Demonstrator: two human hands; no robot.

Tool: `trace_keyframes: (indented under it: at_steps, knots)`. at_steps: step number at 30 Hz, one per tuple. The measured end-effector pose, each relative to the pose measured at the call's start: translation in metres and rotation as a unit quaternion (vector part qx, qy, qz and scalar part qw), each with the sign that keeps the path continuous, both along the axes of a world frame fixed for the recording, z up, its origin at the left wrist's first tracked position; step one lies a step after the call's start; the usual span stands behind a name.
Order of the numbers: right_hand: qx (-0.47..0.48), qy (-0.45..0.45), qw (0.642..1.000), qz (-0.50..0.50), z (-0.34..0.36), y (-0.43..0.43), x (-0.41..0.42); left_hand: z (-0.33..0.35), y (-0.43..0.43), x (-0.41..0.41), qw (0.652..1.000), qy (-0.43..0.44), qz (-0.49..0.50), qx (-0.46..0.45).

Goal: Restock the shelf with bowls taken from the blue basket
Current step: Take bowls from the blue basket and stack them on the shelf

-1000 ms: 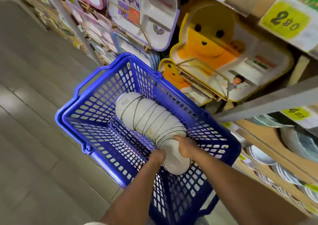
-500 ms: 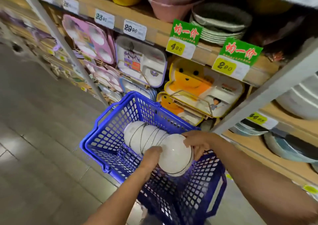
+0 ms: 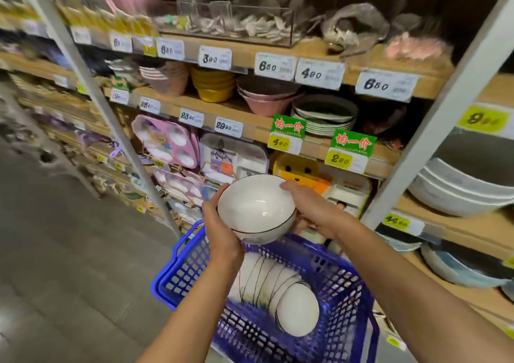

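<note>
Two nested white bowls with thin dark rims (image 3: 254, 205) are held up above the blue basket (image 3: 345, 301), mouth tilted toward me. My left hand (image 3: 222, 230) cups their left and under side. My right hand (image 3: 313, 209) grips the right rim, thumb over the top edge. In the basket lies a row of several more white bowls (image 3: 281, 293) on their sides, nested together. The wooden shelves (image 3: 314, 146) stand right behind the held bowls.
The shelves carry pink bowls (image 3: 267, 98), yellow bowls (image 3: 212, 84), a plate stack (image 3: 324, 118), children's divided trays (image 3: 167, 140) and price tags. Large grey-white basins (image 3: 459, 184) fill the right bay. A grey upright post (image 3: 434, 129) stands at right; grey tiled floor (image 3: 69, 251) lies at left.
Both hands lifted bowls off the end of the row in the basket and raised them to shelf height. My view swung upward from the basket to the shelves.
</note>
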State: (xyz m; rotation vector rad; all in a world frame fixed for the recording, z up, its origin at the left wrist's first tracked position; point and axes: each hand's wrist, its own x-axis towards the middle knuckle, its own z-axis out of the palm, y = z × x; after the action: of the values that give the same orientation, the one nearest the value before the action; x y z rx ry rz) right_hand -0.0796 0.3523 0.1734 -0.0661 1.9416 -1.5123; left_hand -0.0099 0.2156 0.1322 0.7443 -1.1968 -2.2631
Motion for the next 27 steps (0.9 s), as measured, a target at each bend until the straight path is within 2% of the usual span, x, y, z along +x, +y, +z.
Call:
trace_keyframes:
  at_steps: [3,6,9,22,27]
  knots:
    - [-0.087,0.082,0.990,-0.069,0.022,-0.007,0.008,0.034,-0.005,-0.002,0.999,0.045,-0.013,0.005]
    - [-0.227,0.083,0.953,-0.184,0.044,-0.012,0.019,0.065,-0.002,-0.004,0.996,0.075,-0.040,-0.014]
    - [-0.289,0.083,0.925,-0.235,0.069,-0.004,0.027,0.097,0.007,-0.006,0.991,0.108,-0.071,-0.047]
    - [-0.347,0.160,0.877,-0.289,0.152,0.109,0.071,0.185,0.110,0.016,0.966,0.161,-0.167,-0.110]
    - [-0.331,0.178,0.874,-0.309,0.163,0.177,0.100,0.202,0.178,0.036,0.958,0.174,-0.207,-0.100]
